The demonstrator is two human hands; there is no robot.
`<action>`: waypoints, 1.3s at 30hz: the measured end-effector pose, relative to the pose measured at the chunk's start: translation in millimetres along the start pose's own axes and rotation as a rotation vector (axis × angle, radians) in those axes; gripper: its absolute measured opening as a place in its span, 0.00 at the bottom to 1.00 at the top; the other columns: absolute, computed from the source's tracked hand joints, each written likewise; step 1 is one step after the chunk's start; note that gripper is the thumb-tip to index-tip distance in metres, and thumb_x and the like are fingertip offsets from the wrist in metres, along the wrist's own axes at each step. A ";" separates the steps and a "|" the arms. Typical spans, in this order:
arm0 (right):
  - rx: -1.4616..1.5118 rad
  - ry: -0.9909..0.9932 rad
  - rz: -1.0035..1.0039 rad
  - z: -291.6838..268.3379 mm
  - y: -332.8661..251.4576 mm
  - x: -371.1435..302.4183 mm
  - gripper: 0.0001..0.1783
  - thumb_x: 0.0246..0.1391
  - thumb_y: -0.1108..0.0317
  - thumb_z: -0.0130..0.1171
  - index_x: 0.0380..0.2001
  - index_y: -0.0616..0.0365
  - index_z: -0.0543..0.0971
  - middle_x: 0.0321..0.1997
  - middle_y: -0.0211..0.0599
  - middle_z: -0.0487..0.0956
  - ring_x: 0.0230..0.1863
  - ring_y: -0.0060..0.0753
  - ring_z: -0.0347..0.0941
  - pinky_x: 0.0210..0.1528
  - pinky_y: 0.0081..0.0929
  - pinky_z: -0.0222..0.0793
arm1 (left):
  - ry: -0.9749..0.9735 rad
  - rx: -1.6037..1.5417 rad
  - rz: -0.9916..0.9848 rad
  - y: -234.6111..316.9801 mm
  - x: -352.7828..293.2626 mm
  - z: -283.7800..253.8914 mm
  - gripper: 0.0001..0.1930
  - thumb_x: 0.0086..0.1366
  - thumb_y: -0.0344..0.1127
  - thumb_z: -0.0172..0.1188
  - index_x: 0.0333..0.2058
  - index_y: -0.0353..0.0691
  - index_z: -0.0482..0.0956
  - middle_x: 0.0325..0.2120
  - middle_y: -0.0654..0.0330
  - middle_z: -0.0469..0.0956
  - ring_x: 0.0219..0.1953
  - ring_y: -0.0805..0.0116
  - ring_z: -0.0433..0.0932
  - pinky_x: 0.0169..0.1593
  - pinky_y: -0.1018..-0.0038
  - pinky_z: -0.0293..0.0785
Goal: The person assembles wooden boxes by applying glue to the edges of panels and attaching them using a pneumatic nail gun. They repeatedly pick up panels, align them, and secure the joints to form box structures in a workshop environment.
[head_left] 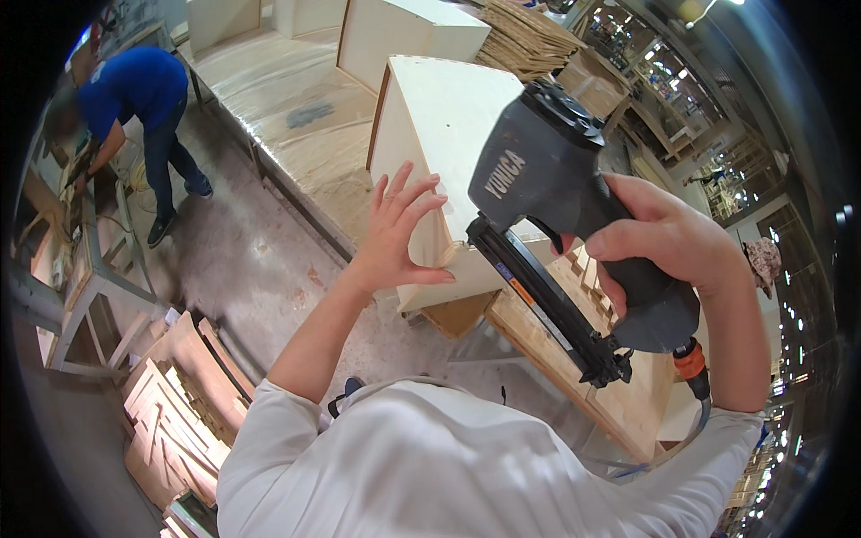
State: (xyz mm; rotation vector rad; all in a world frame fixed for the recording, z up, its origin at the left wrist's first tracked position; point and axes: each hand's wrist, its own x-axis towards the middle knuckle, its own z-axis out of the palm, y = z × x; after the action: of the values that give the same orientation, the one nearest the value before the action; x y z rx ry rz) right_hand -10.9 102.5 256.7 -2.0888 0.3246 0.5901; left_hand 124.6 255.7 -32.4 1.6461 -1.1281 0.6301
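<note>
My right hand [659,238] is wrapped round the handle of a dark grey pneumatic nail gun [529,170], one finger by its trigger. An orange coupling [689,360] joins its handle end to an air hose. The gun's nose is at the near corner of a pale wooden box [448,108]; I cannot tell whether it touches. My left hand [393,238] is spread open against or just beside that corner, thumb pointing right and fingers toward the box's side. The gun hides part of the box's right side.
A long worktable [305,108] holds the box, with another pale box [408,36] behind. To the right stands a plywood-topped bench [574,359]. Wood offcuts [175,421] lie lower left. A person in a blue shirt [139,85] bends over a stand at far left. Stacked wooden panels [529,36] stand beyond.
</note>
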 end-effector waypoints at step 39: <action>0.145 0.269 0.010 -36.3 48.2 -25.0 0.15 0.46 0.70 0.55 0.38 0.67 0.74 0.25 0.37 0.76 0.15 0.23 0.72 0.15 0.22 0.72 | 0.042 0.033 -0.011 5.6 -2.2 6.9 0.44 0.38 0.49 0.73 0.56 0.46 0.64 0.61 0.54 0.61 0.67 0.45 0.51 0.65 0.46 0.45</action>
State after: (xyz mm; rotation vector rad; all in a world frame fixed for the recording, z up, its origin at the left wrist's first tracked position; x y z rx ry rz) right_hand -43.0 45.7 252.7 -2.0269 0.5155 0.2807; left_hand 117.9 249.8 -34.3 1.6590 -1.0822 0.6769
